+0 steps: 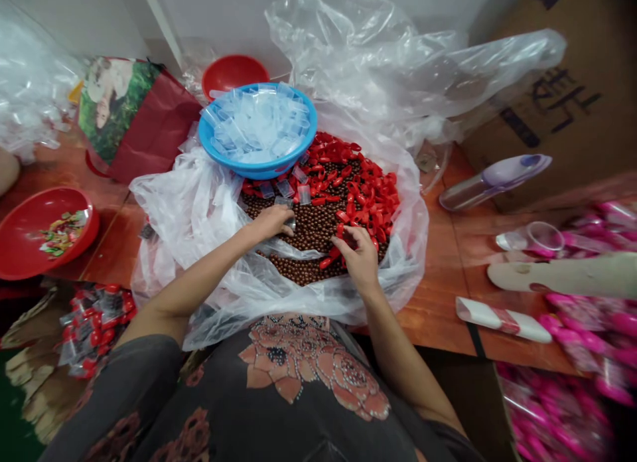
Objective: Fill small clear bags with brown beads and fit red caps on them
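In the head view my left hand [273, 223] is curled round a small clear plastic container [291, 224], low over brown beads or candy balls [311, 223]. My right hand [362, 255] is closed, with thumb and fingertips pinched at a red plastic piece [340, 230]. The balls lie in a large open clear plastic bag [408, 249]. Many more red plastic pieces [371, 196] are heaped over the right and far side of the balls. Several loose clear containers [304, 194] lie near the blue basin [307, 138], which is full of similar clear containers [259, 123].
To the left stand a red bowl [20, 249] with colourful bits and a dark red bag [154, 123]. A cardboard box [557, 110], a lilac-topped bottle [497, 180] and a white-and-red packet [502, 319] are on the right. Pink-capped packs [557, 409] lie lower right.
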Demonstrator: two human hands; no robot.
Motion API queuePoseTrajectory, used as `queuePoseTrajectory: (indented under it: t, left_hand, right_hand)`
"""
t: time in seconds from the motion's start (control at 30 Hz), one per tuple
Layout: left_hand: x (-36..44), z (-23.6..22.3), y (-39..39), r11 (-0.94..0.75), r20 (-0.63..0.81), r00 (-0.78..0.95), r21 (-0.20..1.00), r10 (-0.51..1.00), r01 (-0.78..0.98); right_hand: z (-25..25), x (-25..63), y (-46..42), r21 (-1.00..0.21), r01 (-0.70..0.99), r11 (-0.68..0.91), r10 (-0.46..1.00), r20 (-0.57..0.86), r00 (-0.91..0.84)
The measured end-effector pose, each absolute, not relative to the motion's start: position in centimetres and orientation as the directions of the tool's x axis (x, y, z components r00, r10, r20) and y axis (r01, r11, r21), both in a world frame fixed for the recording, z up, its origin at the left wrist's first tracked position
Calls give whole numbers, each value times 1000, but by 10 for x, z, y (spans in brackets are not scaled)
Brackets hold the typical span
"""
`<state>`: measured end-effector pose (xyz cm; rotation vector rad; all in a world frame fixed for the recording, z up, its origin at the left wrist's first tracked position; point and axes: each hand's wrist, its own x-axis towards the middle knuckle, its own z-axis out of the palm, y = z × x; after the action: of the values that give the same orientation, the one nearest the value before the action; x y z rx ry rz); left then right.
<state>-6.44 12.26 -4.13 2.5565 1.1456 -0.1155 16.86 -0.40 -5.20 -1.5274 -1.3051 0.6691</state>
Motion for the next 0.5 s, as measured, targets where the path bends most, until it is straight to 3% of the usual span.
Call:
queuePoseTrajectory:
  t: [0.2, 0.5]
  left_hand:
    - [-25, -57, 115, -535, -110, 655, 485, 748, 692]
    - [-6, -58, 113, -379, -140, 601, 659, 787, 650]
  right_hand:
    - [-55, 169, -7, -997, 79, -5, 936, 23, 351]
    - [-49, 177, -16, -994, 108, -8, 922, 35, 386]
